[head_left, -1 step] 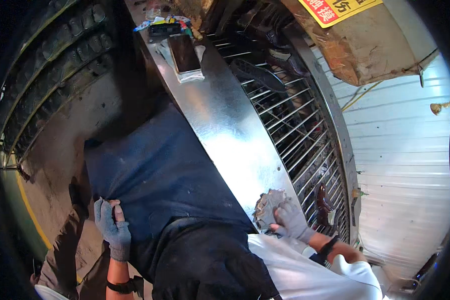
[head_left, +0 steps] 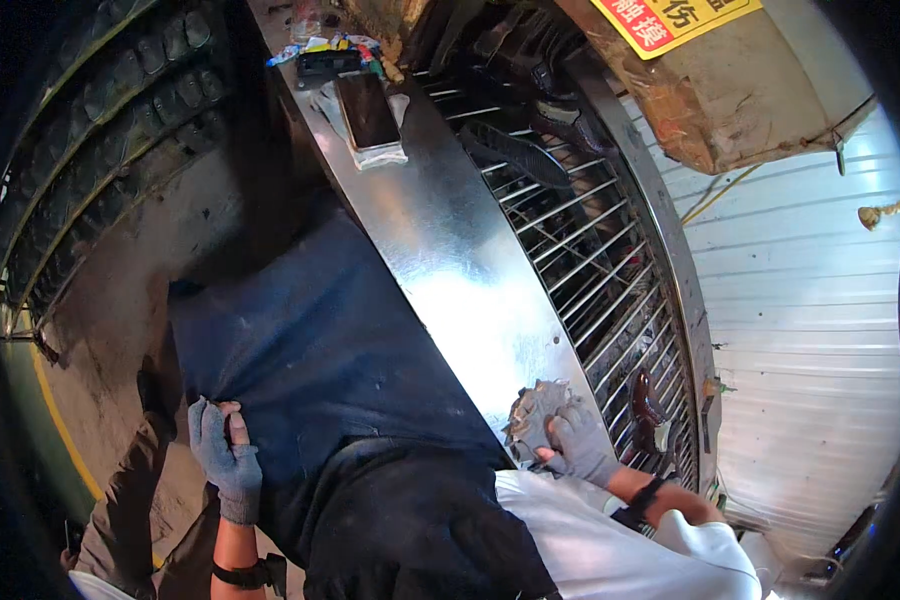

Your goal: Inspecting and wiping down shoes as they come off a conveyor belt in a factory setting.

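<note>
My left hand [head_left: 225, 450], in a grey glove with bare fingertips, pinches the edge of a dark blue apron [head_left: 320, 320] spread over my lap. A crumpled grey-brown rag [head_left: 533, 408] lies on the shiny metal ledge [head_left: 450, 270]. My right hand [head_left: 580, 440], gloved the same way, is closed on the rag and presses it near the ledge's close end. Part of the rag is hidden under the fingers. Just right of this hand, a glossy dark brown shoe [head_left: 650, 410] rests on a rack of metal bars [head_left: 590, 250].
A phone [head_left: 367, 110] lies on a pale cloth on the ledge's far end, beside small colourful packets [head_left: 325, 44]. More dark shoes [head_left: 515, 152] sit farther along the rack. Shelves of shoes [head_left: 150, 110] stand at left. Another person's leg [head_left: 120, 500] shows at lower left.
My right hand has shifted slightly on the rag, and the rag's folds look a little different. My left hand stays in place.
</note>
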{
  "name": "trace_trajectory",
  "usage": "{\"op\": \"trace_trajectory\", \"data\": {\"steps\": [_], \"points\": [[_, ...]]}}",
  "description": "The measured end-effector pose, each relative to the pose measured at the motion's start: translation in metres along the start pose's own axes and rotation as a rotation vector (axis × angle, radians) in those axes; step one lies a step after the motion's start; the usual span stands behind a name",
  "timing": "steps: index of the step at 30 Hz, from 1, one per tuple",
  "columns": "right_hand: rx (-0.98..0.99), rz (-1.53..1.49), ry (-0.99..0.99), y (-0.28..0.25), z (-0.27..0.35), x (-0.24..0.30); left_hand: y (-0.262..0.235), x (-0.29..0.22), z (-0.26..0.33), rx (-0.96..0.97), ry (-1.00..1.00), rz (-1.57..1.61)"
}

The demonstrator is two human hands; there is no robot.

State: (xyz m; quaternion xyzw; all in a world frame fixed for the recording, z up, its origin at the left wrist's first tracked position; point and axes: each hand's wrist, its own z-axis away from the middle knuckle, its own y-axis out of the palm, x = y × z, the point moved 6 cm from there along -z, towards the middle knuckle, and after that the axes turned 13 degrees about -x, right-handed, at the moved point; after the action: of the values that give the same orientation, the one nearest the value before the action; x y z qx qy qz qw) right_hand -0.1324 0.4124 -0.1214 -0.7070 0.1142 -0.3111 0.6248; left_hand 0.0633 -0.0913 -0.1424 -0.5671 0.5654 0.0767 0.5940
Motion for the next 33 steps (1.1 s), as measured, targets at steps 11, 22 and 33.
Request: {"op": "trace_trajectory", "data": {"steps": [11, 22, 33], "points": [[-0.531, 0.185, 0.374, 0.028, -0.327, -0.081, -0.003, -0.015, -0.004, -0.091, 0.179, -0.043], [-0.467, 0.323, 0.189, 0.049, -0.399, -0.027, -0.03, -0.007, 0.01, -0.22, 0.139, -0.044], [-0.105, 0.04, -0.337, 0.036, -0.237, 0.032, -0.017, 0.007, 0.017, -0.178, 0.111, -0.046]]}}
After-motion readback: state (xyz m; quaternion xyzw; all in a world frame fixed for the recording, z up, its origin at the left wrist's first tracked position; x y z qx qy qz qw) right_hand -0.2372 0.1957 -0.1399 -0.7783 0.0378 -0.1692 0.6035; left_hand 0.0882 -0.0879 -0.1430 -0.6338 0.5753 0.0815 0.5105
